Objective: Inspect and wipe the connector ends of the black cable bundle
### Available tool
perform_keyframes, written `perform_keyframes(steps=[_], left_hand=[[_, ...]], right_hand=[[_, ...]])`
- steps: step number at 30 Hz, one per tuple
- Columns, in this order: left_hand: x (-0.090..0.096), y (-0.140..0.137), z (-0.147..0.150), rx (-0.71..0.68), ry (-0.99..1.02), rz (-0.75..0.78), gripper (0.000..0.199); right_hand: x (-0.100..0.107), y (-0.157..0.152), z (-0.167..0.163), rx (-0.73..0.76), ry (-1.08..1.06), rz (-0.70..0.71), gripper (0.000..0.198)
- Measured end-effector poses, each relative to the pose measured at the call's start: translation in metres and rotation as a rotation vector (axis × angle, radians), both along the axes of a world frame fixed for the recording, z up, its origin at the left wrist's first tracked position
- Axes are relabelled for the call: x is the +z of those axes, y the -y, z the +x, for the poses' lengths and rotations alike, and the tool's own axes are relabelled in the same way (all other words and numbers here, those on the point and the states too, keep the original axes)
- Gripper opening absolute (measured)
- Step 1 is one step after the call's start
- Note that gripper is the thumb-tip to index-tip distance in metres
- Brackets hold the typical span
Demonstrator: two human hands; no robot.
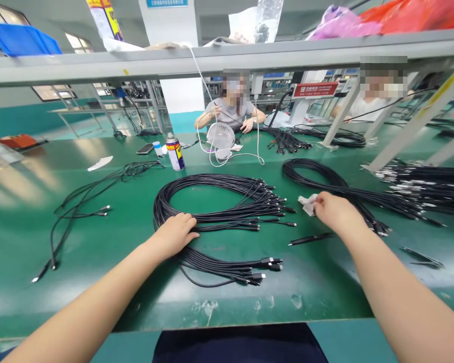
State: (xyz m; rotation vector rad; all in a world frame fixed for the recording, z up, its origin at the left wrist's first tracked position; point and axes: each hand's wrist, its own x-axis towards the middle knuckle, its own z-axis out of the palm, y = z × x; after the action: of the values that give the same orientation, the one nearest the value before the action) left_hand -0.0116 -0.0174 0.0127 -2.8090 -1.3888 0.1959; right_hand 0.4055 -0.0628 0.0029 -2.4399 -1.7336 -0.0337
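A coiled bundle of black cables (212, 177) with metal-tipped plugs lies on the green table in front of me. My left hand (176, 234) is curled over the coil's near left side, fingers bent on the cables and thumb a little apart; its grip underneath is partly hidden. Between the fingertips of my right hand (335, 209) is a crumpled white wipe (307, 204), pinched just above the table. That hand is right of the coil's plug ends, beside a second black cable coil (310, 164). A black pen-like tool (310, 238) lies below it.
Loose cables (79, 201) lie at left. A spray can (174, 152) and small white fan (221, 138) stand behind the coil. Tweezers (423, 257) and more cables (431, 191) are at right. A shelf (212, 59) crosses above; a co-worker (230, 108) sits opposite.
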Motion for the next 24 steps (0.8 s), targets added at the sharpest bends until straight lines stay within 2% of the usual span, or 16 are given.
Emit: perform_keyframes(steps=[3, 7, 9, 13, 17, 21, 24], left_hand=[[0.003, 0.006, 0.006, -0.093, 0.055, -0.02, 0.02], [0.011, 0.009, 0.023, -0.198, 0.108, -0.082, 0.027], [0.013, 0.005, 0.035, -0.242, 0.124, -0.122, 0.027], [0.011, -0.006, 0.058, -0.325, 0.111, -0.194, 0.03], [0.006, -0.011, 0.07, -0.37, 0.059, -0.227, 0.03], [0.005, -0.007, 0.073, -0.345, 0.058, -0.206, 0.024], [0.005, -0.002, 0.077, -0.304, 0.086, -0.188, 0.019]], right_hand=[[0.006, 0.017, 0.009, 0.052, -0.001, -0.005, 0.034], [-0.004, 0.046, -0.001, 0.318, -0.053, -0.143, 0.042], [-0.01, 0.057, -0.013, 0.396, -0.045, -0.198, 0.049], [-0.012, 0.064, -0.03, 0.342, 0.041, -0.244, 0.041], [-0.008, 0.062, -0.033, 0.298, 0.047, -0.303, 0.029], [-0.002, 0.066, -0.031, 0.279, -0.047, -0.311, 0.023], [0.007, 0.073, -0.024, 0.316, -0.173, -0.243, 0.021]])
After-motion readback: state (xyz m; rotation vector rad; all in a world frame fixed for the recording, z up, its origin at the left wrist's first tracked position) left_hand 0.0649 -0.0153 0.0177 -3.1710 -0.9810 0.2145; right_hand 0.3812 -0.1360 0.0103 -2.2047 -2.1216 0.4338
